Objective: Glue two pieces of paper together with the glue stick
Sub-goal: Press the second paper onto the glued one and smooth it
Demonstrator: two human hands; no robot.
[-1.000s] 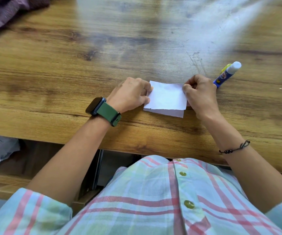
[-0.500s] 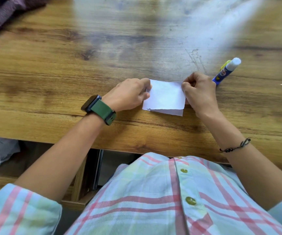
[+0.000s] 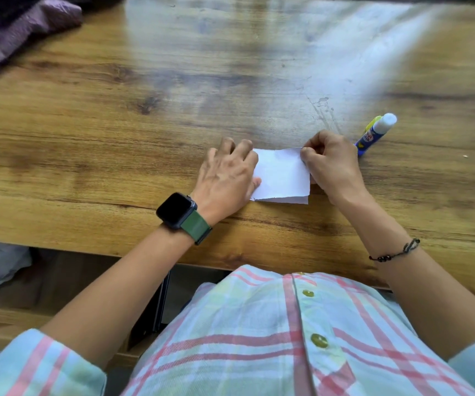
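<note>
The left hand (image 3: pixel 227 178) lies flat with spread fingers, pressing the left edge of the white papers (image 3: pixel 283 175) onto the wooden table (image 3: pixel 116 138) — a second ago it was curled. The right hand (image 3: pixel 330 164) pinches the top right corner. The glue stick (image 3: pixel 375 132) lies just right of that pinch, capped. They look joined — next comes rubbing them smooth.

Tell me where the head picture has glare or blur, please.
Head view: a pale streak of glare crosses the wooden table from the top right toward the glue stick; its label is too soft to read; the table's far edge looks smeared; the white paper is bright, its surface detail washed out.
</note>
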